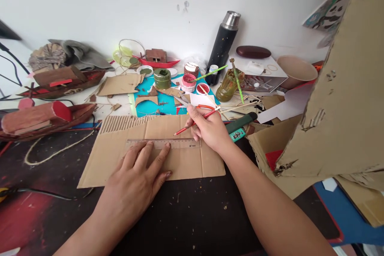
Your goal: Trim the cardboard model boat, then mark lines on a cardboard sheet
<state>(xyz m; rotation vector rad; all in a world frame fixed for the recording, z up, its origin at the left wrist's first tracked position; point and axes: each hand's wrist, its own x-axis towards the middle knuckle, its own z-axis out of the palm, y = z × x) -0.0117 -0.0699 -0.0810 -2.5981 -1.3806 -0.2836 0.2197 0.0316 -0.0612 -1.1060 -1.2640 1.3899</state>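
Note:
A flat piece of brown cardboard (180,164) lies on the dark table, its corrugation exposed along the upper left edge. Across it rests a clear ruler (183,143). My left hand (136,172) presses on the ruler with its fingers spread. Above the ruler's right part, my right hand (208,126) holds a red pencil (183,130), its tip over the cardboard just above the ruler's edge. Scissors (183,99) also extend from my right hand, blades pointing up and left; their red-orange handles show behind the fingers.
Brown and red model boats (45,118) stand at the left. Behind the cardboard are paint jars (162,79), a murky jar with a brush (225,88), and a black thermos (222,44). A large cardboard piece (333,100) rises at the right. A green box cutter (241,123) lies beside my right hand.

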